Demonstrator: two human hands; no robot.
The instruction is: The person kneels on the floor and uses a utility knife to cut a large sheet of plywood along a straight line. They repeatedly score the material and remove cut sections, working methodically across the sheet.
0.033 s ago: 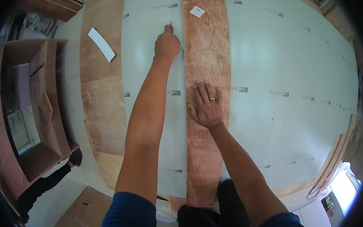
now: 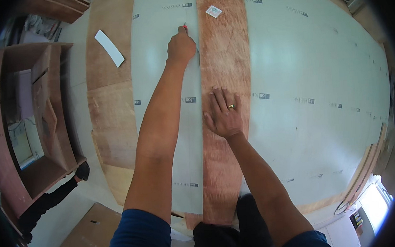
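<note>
Near the top, my left hand [image 2: 181, 45] is closed on a small red-handled tool [image 2: 185, 26] with a thin metal tip, mostly hidden by my fingers. It is beside the left edge of a long reddish plywood strip [image 2: 223, 49], over a pale green printed sheet [image 2: 302, 58]. My right hand [image 2: 225, 117], a ring on one finger, lies flat on the middle of the strip with its fingers apart. A small diamond-shaped label [image 2: 213, 11] sits on the strip's far end.
Left are plywood pieces [image 2: 111, 110], a white offcut [image 2: 109, 47], a wooden carcass [image 2: 47, 178] and another person's dark-clothed leg [image 2: 52, 195] with a shoe. A brown board [image 2: 78, 244] lies lower left. Wooden strips [image 2: 367, 163] and a cable are at lower right.
</note>
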